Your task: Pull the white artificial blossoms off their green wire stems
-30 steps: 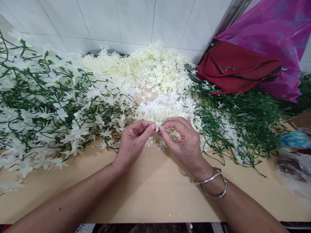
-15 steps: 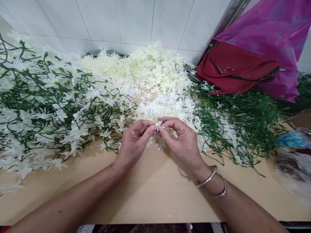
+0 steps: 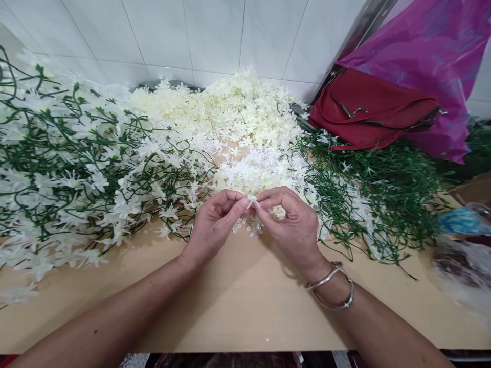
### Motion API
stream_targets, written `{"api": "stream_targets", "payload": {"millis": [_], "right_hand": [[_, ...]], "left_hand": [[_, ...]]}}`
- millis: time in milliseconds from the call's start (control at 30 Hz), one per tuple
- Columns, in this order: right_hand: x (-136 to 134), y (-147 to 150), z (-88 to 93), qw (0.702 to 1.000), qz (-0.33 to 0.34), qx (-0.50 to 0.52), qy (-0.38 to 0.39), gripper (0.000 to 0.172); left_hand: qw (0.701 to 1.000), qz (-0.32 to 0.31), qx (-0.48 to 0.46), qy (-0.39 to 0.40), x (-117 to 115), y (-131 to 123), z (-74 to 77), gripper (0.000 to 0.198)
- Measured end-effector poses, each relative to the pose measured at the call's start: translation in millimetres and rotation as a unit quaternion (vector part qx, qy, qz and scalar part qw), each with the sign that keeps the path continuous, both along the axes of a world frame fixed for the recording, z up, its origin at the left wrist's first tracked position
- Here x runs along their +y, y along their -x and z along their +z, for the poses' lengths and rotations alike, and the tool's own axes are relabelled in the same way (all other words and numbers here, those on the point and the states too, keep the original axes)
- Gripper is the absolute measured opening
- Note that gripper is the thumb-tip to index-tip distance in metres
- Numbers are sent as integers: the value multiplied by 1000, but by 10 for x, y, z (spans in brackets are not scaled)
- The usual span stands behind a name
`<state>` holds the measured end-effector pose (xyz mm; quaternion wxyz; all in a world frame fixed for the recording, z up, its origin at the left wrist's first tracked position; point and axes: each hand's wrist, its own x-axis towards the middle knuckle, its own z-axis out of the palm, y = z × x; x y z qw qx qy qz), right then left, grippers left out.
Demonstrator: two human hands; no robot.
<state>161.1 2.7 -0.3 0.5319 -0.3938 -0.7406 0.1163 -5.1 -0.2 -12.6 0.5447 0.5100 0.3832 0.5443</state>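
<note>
In the head view, a small white flower (image 3: 252,201) is pinched between the fingertips of the left hand (image 3: 213,225) and the right hand (image 3: 293,225), which are brought together just above the table (image 3: 245,306). A second blossom (image 3: 278,212) is tucked under the curled fingers of the right hand.

Open room is left only on the near strip of the pale wooden surface. The rest is hemmed in by flowered green stems (image 3: 76,163) on the left, a heap of loose cream blossoms (image 3: 238,110) behind, and bare green stems (image 3: 383,189) on the right. A white tiled wall (image 3: 215,30) closes the back. A red bag (image 3: 368,110) is leaned against a magenta plastic bag (image 3: 429,51).

Both forearms are cut off by the lower edge. A blue object (image 3: 464,220) at the right edge is too blurred to be made out.
</note>
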Motion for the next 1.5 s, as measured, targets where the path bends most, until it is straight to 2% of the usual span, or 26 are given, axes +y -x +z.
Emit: {"api": "stream_targets", "payload": {"millis": [100, 167, 300, 367, 433, 533, 667, 733, 833, 1033, 1100, 1200, 1300, 1400, 1500], "right_hand": [[-14, -2, 8, 1000, -11, -7, -7, 20], [-22, -5, 29, 999, -31, -18, 6, 17], [-10, -27, 73, 998, -8, -60, -17, 19], [2, -40, 78, 997, -1, -61, -37, 17], [11, -47, 70, 999, -3, -40, -31, 17], [12, -49, 51, 1000, 2, 0, 7, 16], [-1, -39, 24, 999, 17, 29, 31, 15], [-8, -31, 10, 998, 22, 39, 36, 16], [-15, -19, -9, 997, 29, 58, 52, 17], [-20, -4, -23, 994, 32, 86, 61, 16], [-21, -2, -30, 992, 36, 96, 73, 16], [-23, 2, -29, 991, 26, 102, 79, 16], [-20, -7, 17, 995, 11, 64, 70, 17], [13, -60, 84, 998, 13, 29, 49, 18], [87, -170, 107, 998, -8, 49, 46, 16]], "left_hand": [[998, 10, 35, -48, -10, 12, -2, 10], [988, 37, 98, -111, -28, 29, -7, 5], [937, 88, 221, -255, -74, 55, 10, 6], [927, 99, 231, -277, -92, 54, 27, 8], [943, 98, 207, -243, -100, 43, 36, 9], [977, 72, 137, -148, -89, 24, 27, 7], [992, 54, 77, -84, -59, 16, 11, 7], [991, 62, 84, -84, -56, 25, 17, 7], [980, 79, 137, -123, -64, 47, 40, 5], [923, 114, 247, -273, -75, 68, 65, 9], [913, 117, 257, -295, -79, 63, 64, 11], [923, 110, 246, -276, -86, 55, 54, 11], [940, 104, 229, -231, -90, 61, 42, 10], [962, 111, 174, -177, -87, 76, 48, 15], [975, 129, 118, -139, -63, 86, 66, 20]]}}
